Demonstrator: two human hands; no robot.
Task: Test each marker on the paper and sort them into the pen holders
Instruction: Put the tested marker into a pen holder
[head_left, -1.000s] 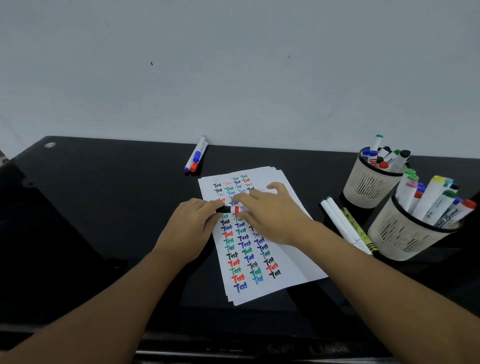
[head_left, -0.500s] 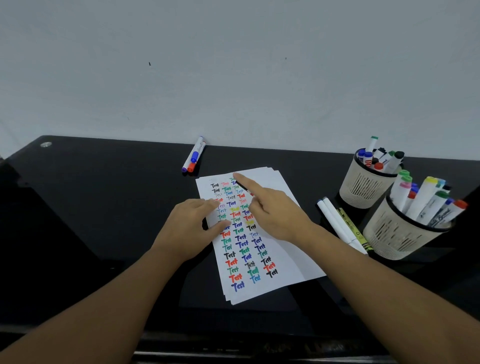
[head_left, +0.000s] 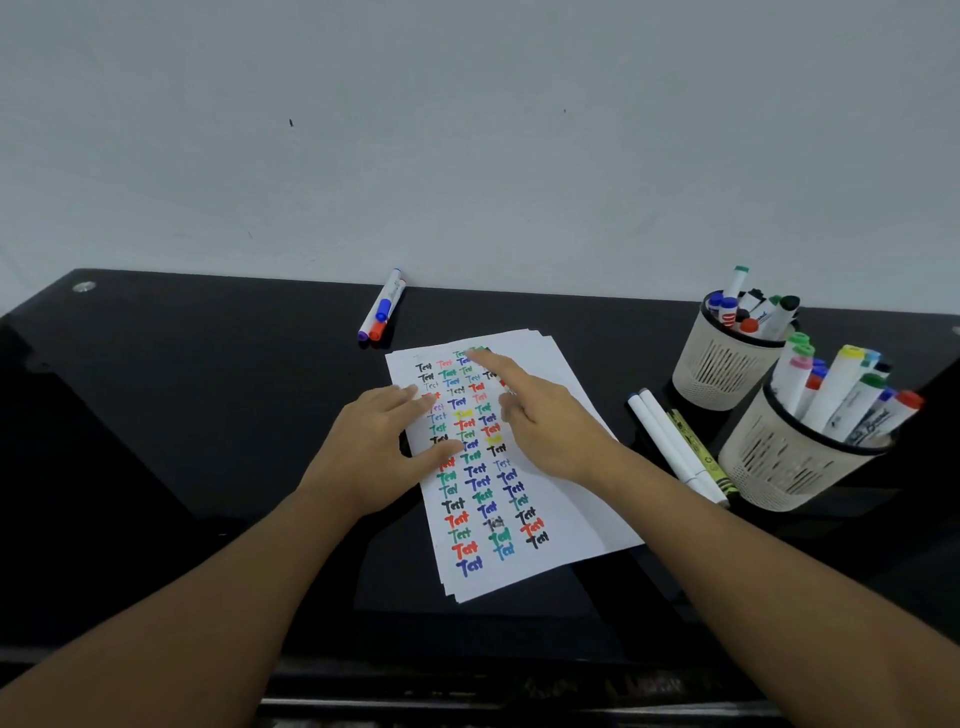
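A stack of white paper (head_left: 532, 354) covered with coloured "Test" words lies in the middle of the black table. My left hand (head_left: 374, 452) rests flat on the paper's left edge with straight fingers. My right hand (head_left: 545, 421) reaches over the sheet's top, its index finger stretched out along a marker (head_left: 502, 387) that it pinches. Only a white and red bit of that marker shows. Two beige pen holders stand at the right, the far one (head_left: 717, 364) and the near one (head_left: 779, 457), both holding several markers.
Two white markers (head_left: 670, 441) and a yellow highlighter (head_left: 696, 447) lie between the paper and the holders. A blue-capped and a red-capped marker (head_left: 382, 312) lie at the table's back by the wall. The table's front edge is near my forearms.
Both hands met over the paper a second ago. They have come apart: my right hand moved to the sheet's top and my left hand flattened onto the paper.
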